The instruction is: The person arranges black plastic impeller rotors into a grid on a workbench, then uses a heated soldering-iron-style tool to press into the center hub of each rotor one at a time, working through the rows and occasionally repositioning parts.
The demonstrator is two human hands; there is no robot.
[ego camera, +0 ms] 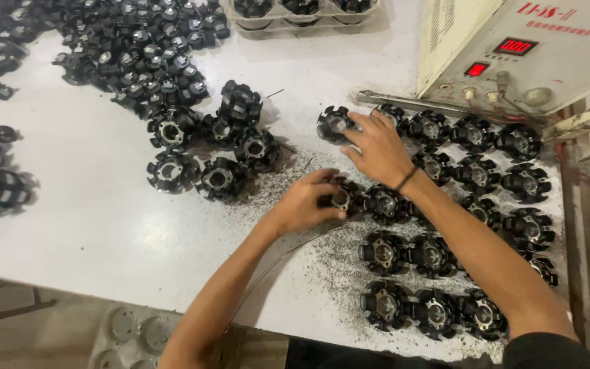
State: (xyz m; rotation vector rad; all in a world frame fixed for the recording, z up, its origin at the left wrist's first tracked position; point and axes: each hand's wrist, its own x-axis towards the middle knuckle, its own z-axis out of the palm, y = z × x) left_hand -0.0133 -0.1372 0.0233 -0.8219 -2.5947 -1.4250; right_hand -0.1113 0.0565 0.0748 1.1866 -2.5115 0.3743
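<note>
Open white surface (90, 225) is seen at left and centre of the frame; its near edge runs along the bottom. The left hand (303, 203) is clamped on a black rotor part (341, 198) at centre. The right hand (377, 150) is spread, fingertips touching another black part (336, 124) just above, beside the arrayed rows (445, 256) at right.

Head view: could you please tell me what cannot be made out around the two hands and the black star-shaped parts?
- Part under the left hand: mostly covered by its fingers; grip unclear.
- Right hand: fingertips rest among the black parts, but whether it holds one is hidden.
- Pile of parts top left: blurred, cut by the edge.
- Machine panel: cropped at the top and right.
- Trays below the table: cut off.
</note>
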